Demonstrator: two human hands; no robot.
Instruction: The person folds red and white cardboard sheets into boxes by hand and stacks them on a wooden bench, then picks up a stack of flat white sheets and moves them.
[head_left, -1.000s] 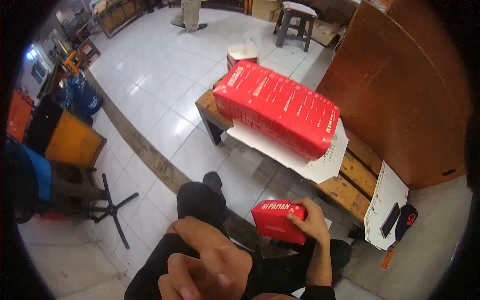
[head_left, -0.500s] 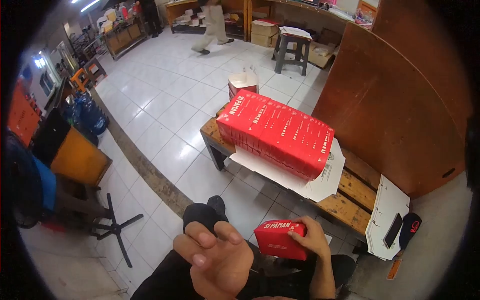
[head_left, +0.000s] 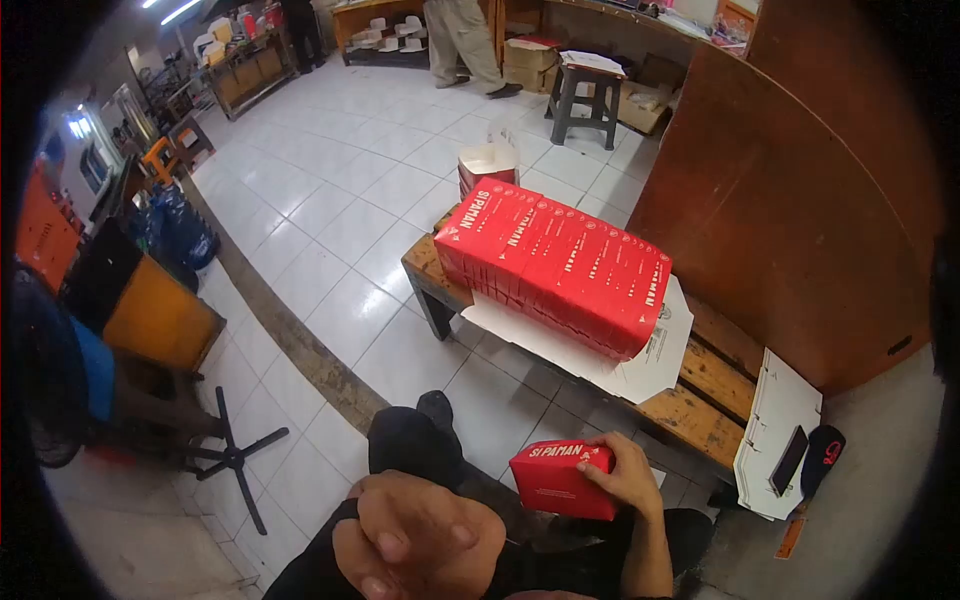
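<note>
My right hand (head_left: 628,476) grips a red paper food box (head_left: 555,482) by its right end, over my lap. The box has "SI PAMAN" in white letters on one face. My left hand (head_left: 420,540) is held up close to the camera, left of the box and apart from it. Its fingers are loosely bent with the tips apart, and nothing shows in them. Ahead, a long block of matching red boxes (head_left: 560,255) sits packed together on a white card sheet (head_left: 640,375) on a wooden bench (head_left: 690,420).
A phone (head_left: 788,462) lies on white flat cardboard (head_left: 765,425) beside a dark cap (head_left: 823,458). Behind the block stands a red-and-white open container (head_left: 488,160). A stool (head_left: 585,100) and a person's legs (head_left: 465,50) are at the back. A black stand base (head_left: 233,455) is left.
My left hand has dropped lower and its fingers have curled more toward the camera. My right hand and its box stay put. The person at the back has moved right.
</note>
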